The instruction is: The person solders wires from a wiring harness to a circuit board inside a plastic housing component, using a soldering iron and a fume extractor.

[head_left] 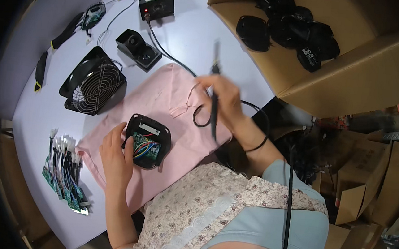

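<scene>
Left hand: the left hand (115, 157), lower centre-left of the frame, rests beside one open black housing (147, 141), fingers curled against its left edge, thumb touching the rim.
Open black housing: one, at centre on the pink cloth (164, 97); a green board and coloured wires show inside.
Right hand: the right hand (225, 103), right of centre, is closed around one soldering iron (215, 95), held nearly upright like a pen, tip pointing down, above the cloth and apart from the housing.
Cable: one black cord loops under the right hand and runs to the upper centre of the frame.
Soldering station: one black box (156, 0) at top centre, with a red light.
Iron stand: one, black (138, 49), just below the station.
Fan: one black fan (94, 82) with a wire grille, upper left, tilted.
Circuit boards: a heap of small green boards with white plugs (64, 174), lower left; too overlapped to count.
Cardboard box: one (355, 76), upper right, holding several black housings (288, 30); exact number unclear.
Table: pale (43, 115).
</scene>
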{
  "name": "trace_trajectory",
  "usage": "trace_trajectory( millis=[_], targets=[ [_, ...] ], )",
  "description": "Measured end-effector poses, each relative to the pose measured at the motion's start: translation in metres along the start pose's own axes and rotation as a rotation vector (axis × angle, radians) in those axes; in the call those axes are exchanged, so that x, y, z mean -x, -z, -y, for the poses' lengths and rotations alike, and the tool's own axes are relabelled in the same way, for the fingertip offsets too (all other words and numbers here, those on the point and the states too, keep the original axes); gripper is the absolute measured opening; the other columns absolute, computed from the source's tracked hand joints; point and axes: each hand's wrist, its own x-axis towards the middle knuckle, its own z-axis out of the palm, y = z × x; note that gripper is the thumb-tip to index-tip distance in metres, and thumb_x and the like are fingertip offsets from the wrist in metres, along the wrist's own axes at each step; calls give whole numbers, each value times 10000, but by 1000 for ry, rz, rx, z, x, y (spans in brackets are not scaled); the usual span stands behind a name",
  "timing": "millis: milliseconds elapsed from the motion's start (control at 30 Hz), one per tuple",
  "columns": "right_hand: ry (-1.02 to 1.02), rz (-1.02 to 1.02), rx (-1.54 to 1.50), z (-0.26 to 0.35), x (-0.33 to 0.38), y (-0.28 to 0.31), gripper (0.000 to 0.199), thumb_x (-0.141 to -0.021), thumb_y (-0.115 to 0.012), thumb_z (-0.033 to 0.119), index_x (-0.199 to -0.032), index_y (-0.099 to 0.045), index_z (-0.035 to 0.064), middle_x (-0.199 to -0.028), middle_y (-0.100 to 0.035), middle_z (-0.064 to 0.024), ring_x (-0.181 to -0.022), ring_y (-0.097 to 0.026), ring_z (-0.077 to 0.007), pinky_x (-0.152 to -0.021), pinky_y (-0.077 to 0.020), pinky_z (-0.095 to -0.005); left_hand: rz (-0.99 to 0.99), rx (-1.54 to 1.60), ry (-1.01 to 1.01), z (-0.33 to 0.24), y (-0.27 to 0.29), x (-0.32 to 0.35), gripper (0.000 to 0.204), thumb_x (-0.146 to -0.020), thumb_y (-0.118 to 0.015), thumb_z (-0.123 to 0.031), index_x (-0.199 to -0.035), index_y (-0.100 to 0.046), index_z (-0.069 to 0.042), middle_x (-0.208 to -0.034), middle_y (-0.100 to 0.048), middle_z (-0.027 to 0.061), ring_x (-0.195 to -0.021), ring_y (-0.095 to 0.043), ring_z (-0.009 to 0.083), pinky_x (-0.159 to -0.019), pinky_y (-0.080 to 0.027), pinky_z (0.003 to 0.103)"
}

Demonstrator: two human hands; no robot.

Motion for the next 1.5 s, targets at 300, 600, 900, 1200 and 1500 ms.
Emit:
trace_trajectory(
  millis=[300,600,900,1200,1500],
  targets=[
    [-266,-12,622,-175,-100,48,364,-817,-657,44,-1161,-632,161,-1013,-661,-230,-979,-637,-452,-858,-521,-531,253,275,-163,29,-4,-50,338,-972,-614,-132,-1307,-627,-89,-1227,-671,167,-1142,-613,375,-1023,-459,451],
    [-306,268,830,-275,-113,83,347,-868,-703,158,-1187,-576,206,-1121,-722,-164,-1125,-637,-440,-949,-490,-545,3,317,-245,-7,5,-20,161,-859,-753,-112,-1009,-726,-62,-1059,-685,84,-1028,-624,289,-942,-463,410],
    [-285,41,697,-166,-96,86,380,-857,-827,308,-1097,-591,131,-998,-727,-163,-972,-686,-414,-831,-529,-482,-26,46,-281,-2,-13,14,132,-819,-785,-133,-927,-732,-80,-968,-694,37,-1011,-621,265,-925,-438,392],
    [-299,-98,-329,-51,-67,44,373,-793,-896,15,-977,-574,60,-922,-567,12,-826,-551,-81,-766,-486,-202,45,55,-248,5,-14,-47,364,-950,-675,-228,-1282,-640,-84,-1174,-693,142,-1143,-614,368,-992,-464,445],
    [-581,176,-285,2,-18,-19,356,-815,-876,127,-942,-555,41,-829,-602,-14,-740,-552,-106,-698,-489,-255,157,473,17,27,34,-28,218,-920,-733,-195,-1043,-687,-21,-940,-685,96,-850,-624,184,-776,-494,320]
  ],
)
